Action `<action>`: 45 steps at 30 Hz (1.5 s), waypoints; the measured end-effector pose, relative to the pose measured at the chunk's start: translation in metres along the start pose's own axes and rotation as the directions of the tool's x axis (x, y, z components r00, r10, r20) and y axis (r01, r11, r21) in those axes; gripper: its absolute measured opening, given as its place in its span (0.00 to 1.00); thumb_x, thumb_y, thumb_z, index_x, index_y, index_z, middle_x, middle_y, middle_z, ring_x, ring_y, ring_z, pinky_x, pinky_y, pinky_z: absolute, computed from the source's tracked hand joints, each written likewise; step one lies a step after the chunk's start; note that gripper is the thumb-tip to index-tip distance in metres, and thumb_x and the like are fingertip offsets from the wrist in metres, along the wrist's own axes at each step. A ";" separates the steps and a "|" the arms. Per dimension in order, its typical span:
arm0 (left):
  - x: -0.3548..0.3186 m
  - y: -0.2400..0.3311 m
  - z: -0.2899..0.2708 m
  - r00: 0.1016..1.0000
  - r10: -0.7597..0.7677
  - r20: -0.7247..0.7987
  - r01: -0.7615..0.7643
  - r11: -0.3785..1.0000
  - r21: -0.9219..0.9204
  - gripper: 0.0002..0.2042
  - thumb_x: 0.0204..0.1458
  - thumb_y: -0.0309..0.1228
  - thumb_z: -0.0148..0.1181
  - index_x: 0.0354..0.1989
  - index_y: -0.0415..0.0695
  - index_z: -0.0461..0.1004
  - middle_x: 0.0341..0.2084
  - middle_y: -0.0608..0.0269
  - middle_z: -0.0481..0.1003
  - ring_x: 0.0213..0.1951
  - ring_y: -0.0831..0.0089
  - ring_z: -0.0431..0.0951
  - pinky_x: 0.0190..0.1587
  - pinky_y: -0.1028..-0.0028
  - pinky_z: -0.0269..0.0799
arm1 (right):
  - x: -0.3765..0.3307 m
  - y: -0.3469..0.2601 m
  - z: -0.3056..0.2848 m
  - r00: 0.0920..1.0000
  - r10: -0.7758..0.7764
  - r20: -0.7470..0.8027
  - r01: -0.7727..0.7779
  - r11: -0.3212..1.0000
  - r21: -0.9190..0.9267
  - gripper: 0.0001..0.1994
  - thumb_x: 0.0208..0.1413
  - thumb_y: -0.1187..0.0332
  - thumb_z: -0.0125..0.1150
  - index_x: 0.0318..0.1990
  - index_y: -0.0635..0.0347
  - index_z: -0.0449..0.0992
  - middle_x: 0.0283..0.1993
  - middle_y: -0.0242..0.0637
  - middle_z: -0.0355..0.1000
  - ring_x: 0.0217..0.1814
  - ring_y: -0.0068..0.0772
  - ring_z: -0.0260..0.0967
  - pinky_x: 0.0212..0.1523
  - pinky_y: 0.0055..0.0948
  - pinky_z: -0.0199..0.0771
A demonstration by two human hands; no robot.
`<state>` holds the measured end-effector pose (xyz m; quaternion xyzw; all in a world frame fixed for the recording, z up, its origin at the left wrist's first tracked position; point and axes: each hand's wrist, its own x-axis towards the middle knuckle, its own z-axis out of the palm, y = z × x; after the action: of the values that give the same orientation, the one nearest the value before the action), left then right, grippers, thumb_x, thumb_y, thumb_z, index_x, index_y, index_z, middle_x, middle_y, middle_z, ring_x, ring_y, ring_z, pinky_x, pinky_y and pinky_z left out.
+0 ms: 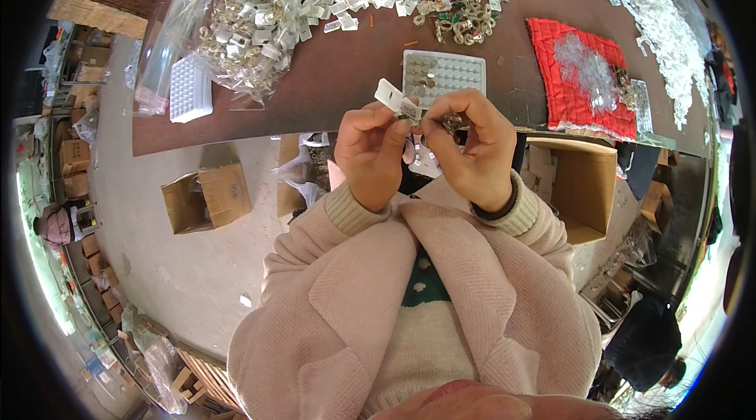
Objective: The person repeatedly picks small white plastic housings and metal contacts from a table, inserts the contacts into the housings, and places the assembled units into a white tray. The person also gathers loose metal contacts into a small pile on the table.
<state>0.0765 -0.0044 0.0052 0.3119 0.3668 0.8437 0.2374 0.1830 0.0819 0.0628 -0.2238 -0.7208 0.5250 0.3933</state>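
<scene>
While the left hand (370,154) pinched a white piece (389,95), the right hand (478,154), curled around a shiny bit (452,122), had thumb and forefinger together just beside that piece; what those tips gripped could not be told. Beyond the fingers lay a tray (463,74) with discs (423,77). Fitting small parts seemed in hand; the next move likely called for a steady left pinch.
</scene>
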 end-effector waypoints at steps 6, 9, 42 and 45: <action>0.002 0.002 0.001 0.992 -0.096 -0.079 0.082 0.983 -0.164 0.10 0.62 0.18 0.57 0.49 0.41 0.67 0.42 0.52 0.79 0.36 0.75 0.80 0.27 0.79 0.75 | 0.005 0.011 0.007 0.967 0.217 0.133 -0.254 0.854 0.454 0.09 0.54 0.84 0.66 0.39 0.63 0.73 0.39 0.31 0.75 0.41 0.17 0.73 0.42 0.20 0.73; 0.003 0.001 0.000 0.985 -0.143 -0.099 0.119 0.970 -0.213 0.09 0.62 0.20 0.58 0.49 0.42 0.68 0.41 0.53 0.79 0.37 0.74 0.80 0.28 0.78 0.75 | 0.002 0.014 0.008 0.973 0.205 0.111 -0.232 0.888 0.397 0.11 0.53 0.84 0.67 0.40 0.62 0.73 0.40 0.33 0.75 0.42 0.18 0.73 0.44 0.19 0.73; -0.006 -0.008 -0.052 0.906 -0.411 -0.107 0.369 0.886 -0.280 0.06 0.62 0.21 0.58 0.45 0.43 0.72 0.41 0.48 0.80 0.35 0.70 0.77 0.37 0.69 0.78 | 0.017 0.088 0.002 0.970 -0.134 0.204 0.236 0.727 -0.645 0.09 0.54 0.76 0.66 0.42 0.59 0.80 0.38 0.41 0.77 0.38 0.46 0.76 0.39 0.37 0.77; -0.006 -0.010 -0.054 0.901 -0.420 -0.108 0.380 0.884 -0.272 0.06 0.62 0.21 0.59 0.45 0.42 0.72 0.42 0.48 0.80 0.35 0.70 0.78 0.39 0.70 0.77 | 0.018 0.087 0.004 0.972 -0.101 0.213 0.217 0.733 -0.645 0.10 0.54 0.77 0.64 0.44 0.59 0.79 0.39 0.42 0.76 0.39 0.47 0.76 0.38 0.38 0.77</action>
<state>0.0445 -0.0270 -0.0333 0.1275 0.3349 0.8376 0.4123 0.1616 0.1226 -0.0129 -0.2424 -0.9063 0.2151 0.2712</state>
